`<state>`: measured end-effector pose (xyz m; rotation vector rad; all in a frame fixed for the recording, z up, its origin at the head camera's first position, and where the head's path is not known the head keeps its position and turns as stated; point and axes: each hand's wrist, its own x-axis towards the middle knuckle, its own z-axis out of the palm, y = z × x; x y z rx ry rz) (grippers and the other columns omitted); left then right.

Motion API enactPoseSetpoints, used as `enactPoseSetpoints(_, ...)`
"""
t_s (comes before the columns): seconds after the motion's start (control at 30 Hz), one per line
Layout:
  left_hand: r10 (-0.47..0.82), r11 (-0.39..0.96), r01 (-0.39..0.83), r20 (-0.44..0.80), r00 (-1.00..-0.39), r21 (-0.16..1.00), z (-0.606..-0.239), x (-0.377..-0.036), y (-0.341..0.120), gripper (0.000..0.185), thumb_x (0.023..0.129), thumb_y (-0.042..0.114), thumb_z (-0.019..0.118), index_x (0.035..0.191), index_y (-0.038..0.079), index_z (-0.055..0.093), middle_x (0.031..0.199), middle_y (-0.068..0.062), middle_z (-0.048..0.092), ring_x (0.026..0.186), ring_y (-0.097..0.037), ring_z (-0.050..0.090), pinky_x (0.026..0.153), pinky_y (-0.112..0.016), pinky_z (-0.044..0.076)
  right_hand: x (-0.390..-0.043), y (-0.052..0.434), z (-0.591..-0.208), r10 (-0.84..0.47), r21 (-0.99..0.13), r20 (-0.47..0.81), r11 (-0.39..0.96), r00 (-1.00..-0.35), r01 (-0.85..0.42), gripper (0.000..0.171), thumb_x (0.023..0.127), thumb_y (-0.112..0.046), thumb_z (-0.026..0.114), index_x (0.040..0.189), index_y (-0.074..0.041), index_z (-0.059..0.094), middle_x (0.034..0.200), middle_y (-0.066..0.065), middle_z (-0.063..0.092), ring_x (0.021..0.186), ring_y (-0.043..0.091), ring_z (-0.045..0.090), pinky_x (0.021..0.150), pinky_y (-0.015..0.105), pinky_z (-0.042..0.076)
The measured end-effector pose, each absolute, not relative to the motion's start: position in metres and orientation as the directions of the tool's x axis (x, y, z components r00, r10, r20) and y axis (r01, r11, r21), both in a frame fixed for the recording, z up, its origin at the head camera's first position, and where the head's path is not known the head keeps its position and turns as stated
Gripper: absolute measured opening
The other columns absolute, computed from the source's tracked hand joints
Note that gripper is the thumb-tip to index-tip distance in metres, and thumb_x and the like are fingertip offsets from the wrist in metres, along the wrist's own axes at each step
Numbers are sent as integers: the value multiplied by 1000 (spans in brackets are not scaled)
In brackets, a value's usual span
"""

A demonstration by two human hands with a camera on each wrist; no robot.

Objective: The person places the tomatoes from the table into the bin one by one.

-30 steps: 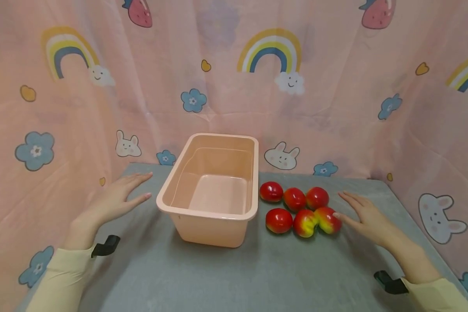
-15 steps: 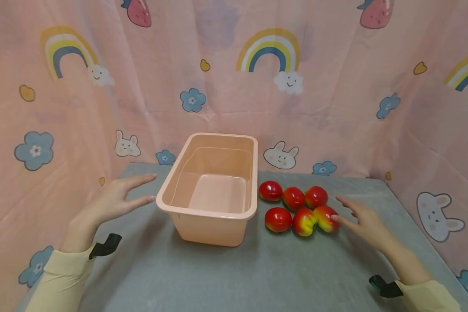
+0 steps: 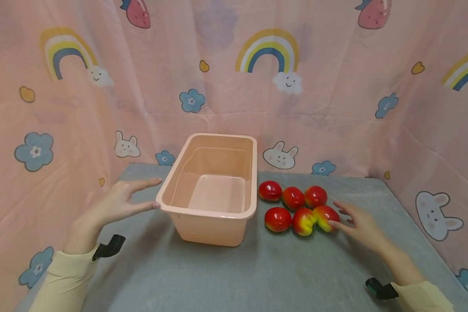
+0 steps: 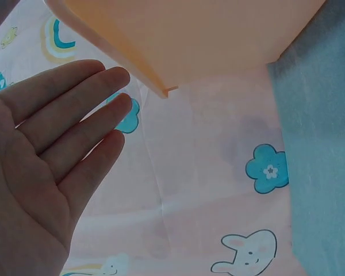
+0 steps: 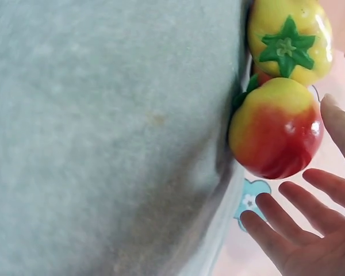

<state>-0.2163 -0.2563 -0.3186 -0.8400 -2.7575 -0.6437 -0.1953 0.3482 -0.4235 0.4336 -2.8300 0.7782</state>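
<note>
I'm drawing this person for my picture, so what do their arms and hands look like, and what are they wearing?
Both arms have pale yellow sleeves: the left sleeve and the right sleeve. Small, dark, bent gadgets stick out by the cuffs, one left and one right. The left hand and right hand are bare; no gloves show.

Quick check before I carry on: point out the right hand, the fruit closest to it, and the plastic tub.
Right hand (image 3: 362,226): head view, on the back of the hand.
Closest fruit (image 5: 278,131): right wrist view, on its rounded side.
Plastic tub (image 3: 210,230): head view, on its near outer wall.
</note>
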Motion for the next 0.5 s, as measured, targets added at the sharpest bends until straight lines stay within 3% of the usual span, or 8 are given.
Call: enactPoseSetpoints(0.5, 500, 734, 584, 308, -810, 346, -319, -216, -255, 58, 82, 43, 71, 133, 19, 58, 129, 3, 61, 118, -20, 59, 92, -45, 49, -198, 345, -430, -215, -524, 127, 814, -968, -249, 72, 87, -35, 68, 140, 4, 39, 135, 31, 46, 105, 45, 59, 82, 54, 53)
